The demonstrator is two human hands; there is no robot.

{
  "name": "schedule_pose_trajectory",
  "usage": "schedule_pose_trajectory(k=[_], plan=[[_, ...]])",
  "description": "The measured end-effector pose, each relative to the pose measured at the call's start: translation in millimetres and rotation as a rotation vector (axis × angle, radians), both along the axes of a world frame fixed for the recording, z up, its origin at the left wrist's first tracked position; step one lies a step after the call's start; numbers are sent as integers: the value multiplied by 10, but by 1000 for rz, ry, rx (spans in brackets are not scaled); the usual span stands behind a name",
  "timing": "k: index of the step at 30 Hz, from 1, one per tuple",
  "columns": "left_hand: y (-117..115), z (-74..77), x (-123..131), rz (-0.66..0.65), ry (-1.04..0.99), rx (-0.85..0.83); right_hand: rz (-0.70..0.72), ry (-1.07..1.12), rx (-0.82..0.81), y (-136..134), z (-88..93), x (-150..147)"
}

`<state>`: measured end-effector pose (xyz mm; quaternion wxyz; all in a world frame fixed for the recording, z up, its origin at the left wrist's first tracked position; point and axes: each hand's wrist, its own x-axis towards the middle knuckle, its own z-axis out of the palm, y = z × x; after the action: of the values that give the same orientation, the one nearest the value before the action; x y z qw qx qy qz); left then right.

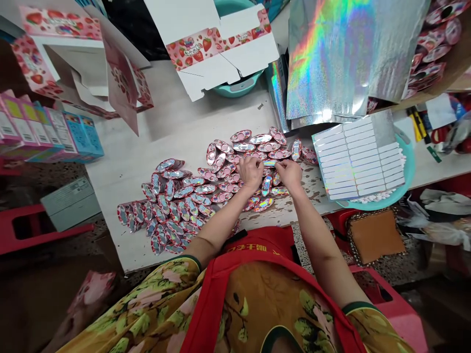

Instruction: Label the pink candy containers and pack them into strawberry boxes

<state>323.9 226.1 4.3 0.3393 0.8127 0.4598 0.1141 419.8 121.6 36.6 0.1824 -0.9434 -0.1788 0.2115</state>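
The left hand [252, 174] has its fingers curled and bunched together at the left end of a shiny strip [270, 163]; whether they grip it, I cannot tell. The right hand [289, 175] holds its thumb and forefinger close together at the other end, though pinching or pressing is unclear. The strip lies between the 2 hands, narrow, silvery and rainbow-tinted, among upright red-and-pink packets [230, 177] clustered on the white table [121, 135].
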Motion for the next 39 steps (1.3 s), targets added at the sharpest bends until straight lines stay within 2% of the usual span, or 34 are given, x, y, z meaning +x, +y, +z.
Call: schedule_pose_trajectory(k=[4,8,11,13,15,17,19,20,21,23,26,30,33,36,39], plan=[[-4,-48,44,-45,113,37,6,-15,-71,58,-64,58],[41,-36,39,-49,165,71,-76,6,-123,126,-103,110],[92,-8,32,-25,196,67,-121,-3,-103,127,-29,95],[120,5,21,-40,209,48,-95,-61,-14,24,99,122],[133,9,2,-55,206,35,-105,-219,103,-237,294,286],[126,7,-25,-62,162,41,-213,-473,163,-671,525,644],[92,4,-47,-70,73,53,-389,-695,91,-1198,729,1154],[67,5,-52,-77,21,53,-464,-707,27,-1451,798,1427],[36,8,-50,-88,-26,49,-524,-671,-32,-1673,837,1688],[-28,18,-32,-108,-94,33,-527,-526,-127,-1981,820,2110],[-99,40,12,-123,-129,10,-461,-429,-173,-2110,649,2404],[-121,63,35,-139,-124,-4,-506,-431,-148,-2015,489,2396],[-109,69,18,-158,-111,0,-561,-459,-98,-1949,556,2342],[-91,86,-6,-166,-131,3,-566,-460,55,-1928,796,2246],[-78,200,-20,-180,-205,10,-478,-422,335,-1927,1204,1995]])
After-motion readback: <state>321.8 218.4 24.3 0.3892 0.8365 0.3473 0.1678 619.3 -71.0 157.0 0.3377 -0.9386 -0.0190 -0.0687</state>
